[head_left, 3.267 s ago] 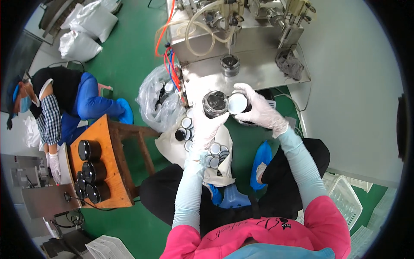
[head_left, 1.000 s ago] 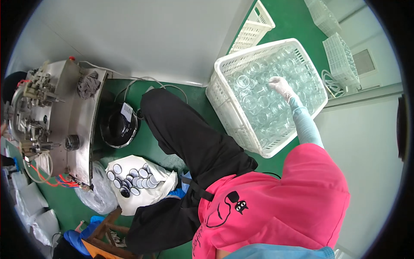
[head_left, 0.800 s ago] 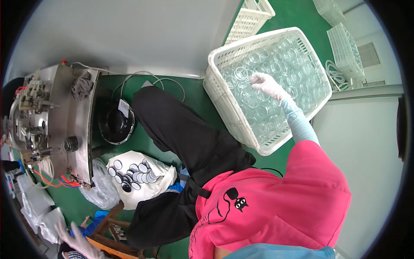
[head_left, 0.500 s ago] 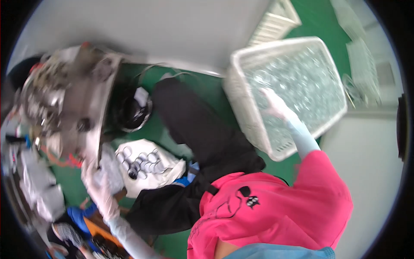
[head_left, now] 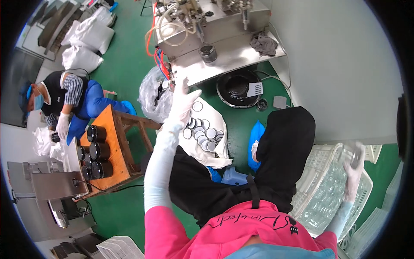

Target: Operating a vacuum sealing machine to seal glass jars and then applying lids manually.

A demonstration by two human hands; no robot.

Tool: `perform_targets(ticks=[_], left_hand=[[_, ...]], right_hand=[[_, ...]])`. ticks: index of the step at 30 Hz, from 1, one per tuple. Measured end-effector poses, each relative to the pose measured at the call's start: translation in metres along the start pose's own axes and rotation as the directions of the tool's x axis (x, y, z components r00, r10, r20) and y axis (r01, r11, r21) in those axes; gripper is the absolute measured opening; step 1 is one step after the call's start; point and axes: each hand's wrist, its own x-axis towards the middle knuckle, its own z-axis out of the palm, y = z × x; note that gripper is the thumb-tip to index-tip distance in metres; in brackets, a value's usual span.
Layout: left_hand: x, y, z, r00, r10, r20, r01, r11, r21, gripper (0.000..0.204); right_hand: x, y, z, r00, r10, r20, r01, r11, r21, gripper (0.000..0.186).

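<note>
My gloved left hand [head_left: 183, 101] is raised beside the front edge of the steel machine table [head_left: 189, 71], fingers apart and nothing in it. My right hand [head_left: 353, 172], also gloved, holds a clear jar [head_left: 354, 152] over the white plastic basket [head_left: 366, 183]. Many clear glass jars [head_left: 330, 190] fill that basket. On the machine table, a jar with dark contents [head_left: 208, 54] stands below a nozzle. Round silver-white lids [head_left: 202, 134] lie on a white sack [head_left: 220, 159] below my left hand.
A black basin [head_left: 224, 97] sits on the green floor under the table. A grey cloth [head_left: 264, 44] lies on the machine. To the left, a seated co-worker [head_left: 56, 93] holds a dark jar near a wooden stool [head_left: 123, 149] with black jars [head_left: 99, 151]. White sacks [head_left: 92, 32] stand beyond.
My view has swung toward the machine, which now appears at top centre. My right hand, earlier empty-looking over the basket, now holds a clear jar. The left hand stays near the table edge.
</note>
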Motion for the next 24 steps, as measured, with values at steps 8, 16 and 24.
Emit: perform_targets(ticks=[8,16,24], left_hand=[[0.092,-0.044,0.033,0.992,-0.028,-0.122,0.024,0.999,-0.040,0.098],[0.160,-0.079,0.054,0.985,0.052,-0.164,-0.074,0.988,-0.135,0.089],[0.136,-0.084,0.034,0.946,0.151,-0.289,-0.123,0.986,0.111,0.065]], right_hand=[[0.138,-0.119,0.226,0.780,-0.088,0.620,-0.010,0.988,0.153,0.069],[0.202,-0.085,0.378,0.786,-0.315,0.532,0.362,0.932,0.017,0.067],[0.221,-0.076,0.464,0.830,-0.282,0.481,0.352,0.934,-0.059,0.079]])
